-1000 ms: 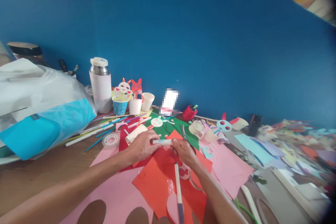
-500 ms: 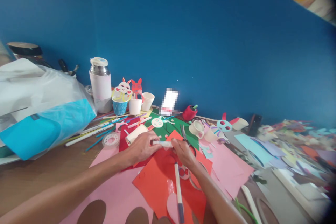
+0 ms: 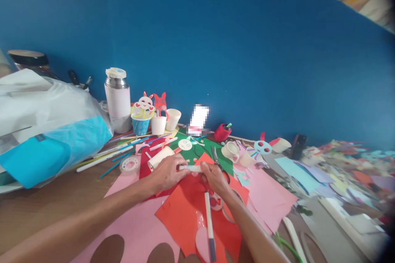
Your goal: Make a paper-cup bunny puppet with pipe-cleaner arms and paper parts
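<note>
So I'm pinching a slim white tube [image 3: 194, 168] by its ends over the orange-red paper [image 3: 177, 213], fingers of my left hand [image 3: 167, 171] and right hand [image 3: 216, 178] nearly closed. I'm guessing it's light, stiffish, maybe slick, so the ends are seeming safest to grip.
</note>
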Tool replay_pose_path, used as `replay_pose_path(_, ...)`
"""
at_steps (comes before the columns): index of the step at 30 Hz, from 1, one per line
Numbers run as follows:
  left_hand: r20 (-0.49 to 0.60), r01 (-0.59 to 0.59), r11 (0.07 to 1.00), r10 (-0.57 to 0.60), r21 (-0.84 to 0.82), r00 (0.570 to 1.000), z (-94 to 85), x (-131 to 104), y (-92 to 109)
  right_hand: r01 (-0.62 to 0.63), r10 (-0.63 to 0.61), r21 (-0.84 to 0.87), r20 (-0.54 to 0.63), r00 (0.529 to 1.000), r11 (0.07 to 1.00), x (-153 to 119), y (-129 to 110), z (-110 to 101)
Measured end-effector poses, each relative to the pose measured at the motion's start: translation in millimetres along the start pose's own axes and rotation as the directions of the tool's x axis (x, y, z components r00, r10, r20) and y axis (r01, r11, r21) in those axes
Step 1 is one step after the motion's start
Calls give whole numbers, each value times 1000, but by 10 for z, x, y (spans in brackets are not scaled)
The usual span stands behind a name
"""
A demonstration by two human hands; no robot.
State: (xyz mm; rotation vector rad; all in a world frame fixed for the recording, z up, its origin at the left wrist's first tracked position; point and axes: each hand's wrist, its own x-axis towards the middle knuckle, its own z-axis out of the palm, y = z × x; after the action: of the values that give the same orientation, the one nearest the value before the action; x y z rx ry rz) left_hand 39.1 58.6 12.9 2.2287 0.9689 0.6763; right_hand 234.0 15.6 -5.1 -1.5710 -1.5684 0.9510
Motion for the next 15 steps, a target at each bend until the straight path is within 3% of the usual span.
replay_pose_path(8,-16,1,1000,-1,-13,1000,5,17,1,3,3,413,-14,1000,911,-10,-6,222)
replay_pose_path(12,-18,15,999,-16,-52,1000,-4,14,18,22,14,474,-74,997,880,-15,-11,255)
replay_pose_path(15,-17,50,996,-51,-74,999,1,12,8,89,4,454,-200,980,886,-9,-29,165)
